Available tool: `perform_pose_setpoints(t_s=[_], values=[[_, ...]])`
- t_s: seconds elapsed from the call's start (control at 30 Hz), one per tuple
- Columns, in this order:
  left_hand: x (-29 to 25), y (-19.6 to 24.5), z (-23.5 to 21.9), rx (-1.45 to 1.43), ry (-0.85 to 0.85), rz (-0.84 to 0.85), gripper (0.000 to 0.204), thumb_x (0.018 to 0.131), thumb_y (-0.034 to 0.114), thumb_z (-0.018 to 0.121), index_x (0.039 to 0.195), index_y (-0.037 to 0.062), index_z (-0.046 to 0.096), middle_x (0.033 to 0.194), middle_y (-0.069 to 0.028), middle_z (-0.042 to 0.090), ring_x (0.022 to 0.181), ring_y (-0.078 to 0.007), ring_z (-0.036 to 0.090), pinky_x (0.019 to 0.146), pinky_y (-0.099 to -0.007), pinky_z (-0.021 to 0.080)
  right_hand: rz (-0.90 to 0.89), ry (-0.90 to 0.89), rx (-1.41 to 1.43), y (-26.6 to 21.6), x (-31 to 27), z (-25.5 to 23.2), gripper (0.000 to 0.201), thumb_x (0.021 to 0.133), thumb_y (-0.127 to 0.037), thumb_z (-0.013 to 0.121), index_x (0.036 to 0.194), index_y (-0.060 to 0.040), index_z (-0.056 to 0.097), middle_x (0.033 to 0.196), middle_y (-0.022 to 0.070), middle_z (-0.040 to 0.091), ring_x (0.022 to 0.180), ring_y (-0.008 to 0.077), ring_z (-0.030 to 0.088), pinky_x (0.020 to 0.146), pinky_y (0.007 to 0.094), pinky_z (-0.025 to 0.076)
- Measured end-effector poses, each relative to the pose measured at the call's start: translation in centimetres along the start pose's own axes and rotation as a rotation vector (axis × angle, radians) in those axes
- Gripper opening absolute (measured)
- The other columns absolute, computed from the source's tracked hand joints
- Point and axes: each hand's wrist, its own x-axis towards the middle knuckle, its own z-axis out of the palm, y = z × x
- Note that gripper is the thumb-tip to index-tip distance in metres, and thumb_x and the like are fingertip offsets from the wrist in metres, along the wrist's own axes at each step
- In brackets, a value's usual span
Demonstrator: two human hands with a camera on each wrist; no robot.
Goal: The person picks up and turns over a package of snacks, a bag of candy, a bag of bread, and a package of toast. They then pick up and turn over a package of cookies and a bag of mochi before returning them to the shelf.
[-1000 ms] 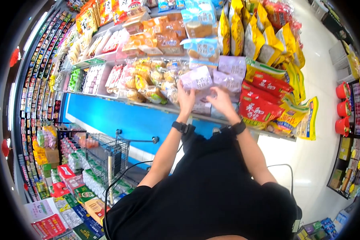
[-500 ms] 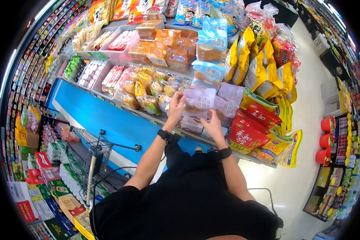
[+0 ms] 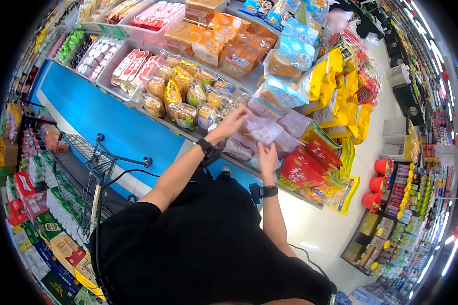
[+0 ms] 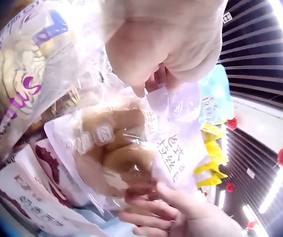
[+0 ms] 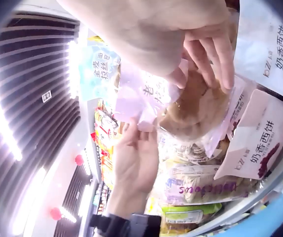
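Observation:
A clear and lilac bag of bread is held up over the front of the display shelf, its brown rolls showing through the film. My left hand pinches its top end between thumb and fingers. At the opposite end, my right hand has the thumb on the lilac printed side and the fingers on the side with the rolls. Similar lilac bags lie just beyond it. White packets with dark red print lie below, near the shelf edge.
Clear-wrapped buns fill the shelf to the left. Red bags and yellow bags stand to the right. A wire shopping cart is on the left, beside the blue floor strip. A black cable runs near my left arm.
My right hand, earlier apart from the bag, has come onto its lower end. The bag now lies tilted between both hands. The head view has swung, shifting the shelf to the left.

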Motion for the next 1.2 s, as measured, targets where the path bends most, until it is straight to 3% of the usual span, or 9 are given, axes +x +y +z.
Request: perform_pose_setpoints(t_s=[0.13, 0.2, 0.23, 0.37, 0.47, 0.6, 0.93, 1.07, 1.2], values=[[-1.7, 2.2, 0.6, -0.057, -0.099, 0.009, 0.035, 0.095, 0.007, 0.050, 0.130, 0.0018, 0.044, 0.121, -0.0068, 0.053, 0.113, -0.0149, 0.050, 0.095, -0.0284, 0.041, -0.103, 0.152, 0.085, 0.8, -0.3, -0.2, 0.019, 0.094, -0.015, 0.059, 0.088, 0.0003, 0.050, 0.081, 0.0107, 0.068, 0.069, 0.0120, 0.063, 0.060, 0.0263, 0.050], [-2.3, 3.4, 0.4, 0.036, -0.041, 0.157, 0.050, 0.090, 0.005, 0.055, 0.137, 0.0017, 0.037, 0.132, -0.0122, 0.048, 0.126, -0.0208, 0.045, 0.103, -0.0329, 0.038, -0.111, 0.180, 0.095, -0.2, -0.8, 0.6, 0.018, 0.095, -0.013, 0.057, 0.085, -0.0002, 0.049, 0.078, 0.0092, 0.066, 0.069, 0.0113, 0.062, 0.061, 0.0252, 0.049], [-2.5, 4.0, -0.1, 0.215, -0.054, 0.208, 0.061, 0.085, 0.002, 0.057, 0.140, 0.0001, 0.033, 0.137, -0.0193, 0.043, 0.129, -0.0324, 0.043, 0.105, -0.0365, 0.036, -0.174, 0.244, 0.059, -0.2, -0.9, 1.1, 0.019, 0.095, -0.014, 0.057, 0.084, -0.0004, 0.048, 0.077, 0.0087, 0.065, 0.069, 0.0113, 0.062, 0.063, 0.0250, 0.049], [-3.4, 3.8, -1.4, 0.376, -0.010, 0.137, 0.065, 0.081, 0.004, 0.060, 0.140, -0.0013, 0.032, 0.144, -0.0223, 0.034, 0.126, -0.0414, 0.041, 0.106, -0.0397, 0.036, -0.245, 0.373, -0.059, -2.2, -2.0, 2.8, 0.020, 0.096, -0.015, 0.055, 0.085, -0.0008, 0.046, 0.077, 0.0080, 0.062, 0.072, 0.0126, 0.061, 0.069, 0.0254, 0.048], [-3.6, 1.5, -2.8, 0.704, -0.131, -0.007, 0.058, 0.082, 0.012, 0.063, 0.135, -0.0011, 0.041, 0.145, -0.0207, 0.035, 0.125, -0.0371, 0.043, 0.103, -0.0397, 0.038, -0.254, 0.429, 0.049, -2.0, -2.1, 3.7, 0.020, 0.097, -0.015, 0.054, 0.085, -0.0004, 0.046, 0.079, 0.0082, 0.060, 0.075, 0.0130, 0.061, 0.072, 0.0261, 0.048], [-3.2, -0.2, -3.4, 1.096, -0.244, 0.073, 0.056, 0.079, 0.021, 0.065, 0.129, 0.0017, 0.048, 0.142, -0.0138, 0.040, 0.114, -0.0313, 0.051, 0.092, -0.0414, 0.044, -0.274, 0.482, -0.073, -3.0, -2.3, 3.1, 0.020, 0.097, -0.015, 0.054, 0.085, -0.0011, 0.046, 0.079, 0.0062, 0.058, 0.074, 0.0122, 0.057, 0.069, 0.0257, 0.045], [-3.0, -1.6, -2.2, 1.542, -0.220, -0.029, 0.056, 0.078, 0.026, 0.063, 0.127, 0.0023, 0.050, 0.137, -0.0132, 0.045, 0.117, -0.0272, 0.049, 0.088, -0.0382, 0.044, -0.162, 0.313, -0.038, 1.0, 1.9, 3.7, 0.021, 0.094, -0.017, 0.057, 0.084, -0.0007, 0.050, 0.074, 0.0065, 0.063, 0.062, 0.0111, 0.056, 0.060, 0.0257, 0.045], [-3.1, -1.1, -2.7, 1.426, -0.183, -0.017, 0.057, 0.078, 0.025, 0.063, 0.128, 0.0029, 0.048, 0.138, -0.0138, 0.045, 0.118, -0.0291, 0.049, 0.090, -0.0402, 0.044, -0.020, 0.156, 0.027, 2.5, 2.4, 4.4, 0.018, 0.094, -0.017, 0.057, 0.092, -0.0006, 0.050, 0.074, 0.0093, 0.066, 0.059, 0.0126, 0.063, 0.055, 0.0264, 0.045], [-3.1, 1.1, -3.4, 1.195, -0.268, 0.004, 0.060, 0.076, 0.017, 0.065, 0.131, 0.0044, 0.045, 0.138, -0.0154, 0.044, 0.119, -0.0330, 0.047, 0.097, -0.0438, 0.041, 0.088, 0.239, 0.183, 1.7, 2.6, 3.4, 0.030, 0.092, -0.015, 0.057, 0.112, -0.0013, 0.040, 0.104, 0.0177, 0.064, 0.058, 0.0189, 0.066, 0.038, 0.0233, 0.041]])
